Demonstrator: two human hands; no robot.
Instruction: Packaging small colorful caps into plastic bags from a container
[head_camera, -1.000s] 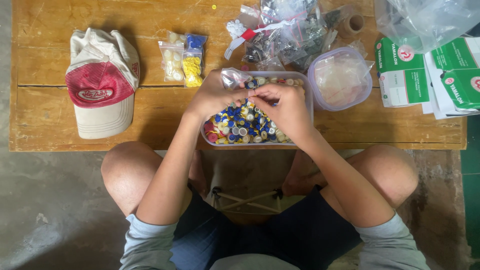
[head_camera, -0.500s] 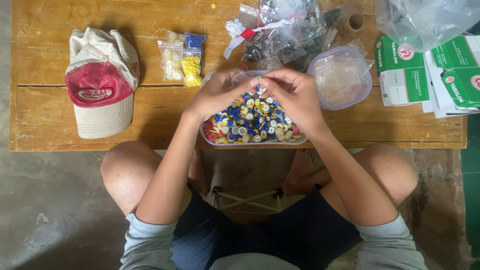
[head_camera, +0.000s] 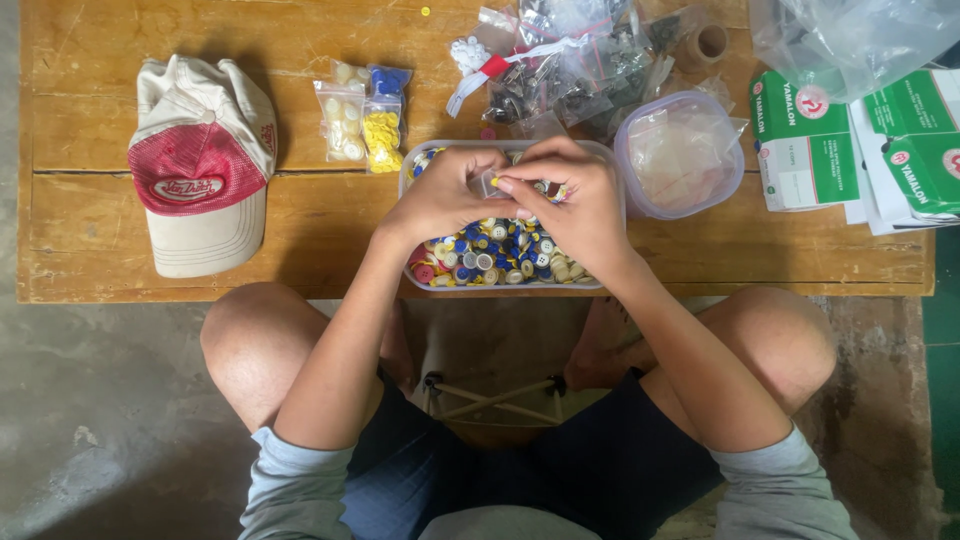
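A clear plastic tub (head_camera: 408, 170) on the wooden table holds several loose buttons (head_camera: 490, 255) in blue, yellow, white and red. Both of my hands meet over the tub's far half. My left hand (head_camera: 440, 195) pinches a small clear bag (head_camera: 490, 181) between thumb and fingers. My right hand (head_camera: 570, 205) has its fingertips closed on the same little bag from the right. What is inside the bag is too small to tell. My hands hide the buttons at the far side of the tub.
A red and cream cap (head_camera: 200, 165) lies at the left. Small bags of sorted buttons (head_camera: 365, 120) sit beside the tub, with a heap of clear bags (head_camera: 570, 60) behind it. At the right are a round clear tub (head_camera: 680, 155) and green-white boxes (head_camera: 860, 130).
Both hands have risen from the middle of the buttons to the tub's far side. They have drawn together around the small clear bag.
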